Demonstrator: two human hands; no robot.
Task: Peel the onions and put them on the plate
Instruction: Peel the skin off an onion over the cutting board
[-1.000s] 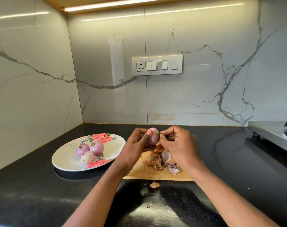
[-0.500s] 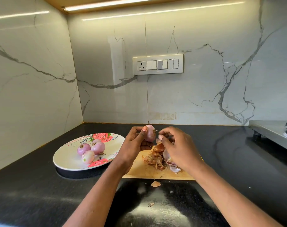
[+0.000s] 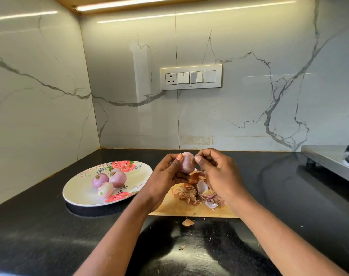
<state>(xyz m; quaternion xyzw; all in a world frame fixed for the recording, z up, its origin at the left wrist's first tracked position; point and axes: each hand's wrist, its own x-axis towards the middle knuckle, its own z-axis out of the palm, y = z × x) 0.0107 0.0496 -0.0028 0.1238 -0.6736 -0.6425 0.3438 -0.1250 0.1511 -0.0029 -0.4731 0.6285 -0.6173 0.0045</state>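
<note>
Pale pink onion (image 3: 186, 163), skin mostly off, is held in the air above the far edge of the wooden cutting board (image 3: 191, 210). Left hand (image 3: 165, 177) grips it from the left, thumb on the near-left face, fingers curled round behind and beneath. Right hand (image 3: 217, 174) meets it from the right; thumb and forefinger pinch a small brown tuft at the onion's right end, remaining fingers loosely curled.

Directly under the hands, on the board's far right part, lies a heap of onion peelings (image 3: 197, 191): dry brown skin mixed with pale purple inner layers. Right hand covers part of the heap.

Cutting board sits near the middle of the black countertop (image 3: 50, 236). One loose skin flake (image 3: 188, 222) lies on the countertop just off the board's near edge; a smaller scrap (image 3: 182, 247) lies nearer the person.

Floral plate (image 3: 80, 193), white with red roses on the rim, stands left of the board, toward the countertop's left rear corner. Four peeled onions (image 3: 110, 181) sit clustered on it, touching one another, one mostly hidden at the back.

Marble-look wall carries a switch panel (image 3: 191, 77). Steel stove edge (image 3: 328, 162) shows at the countertop's right.
</note>
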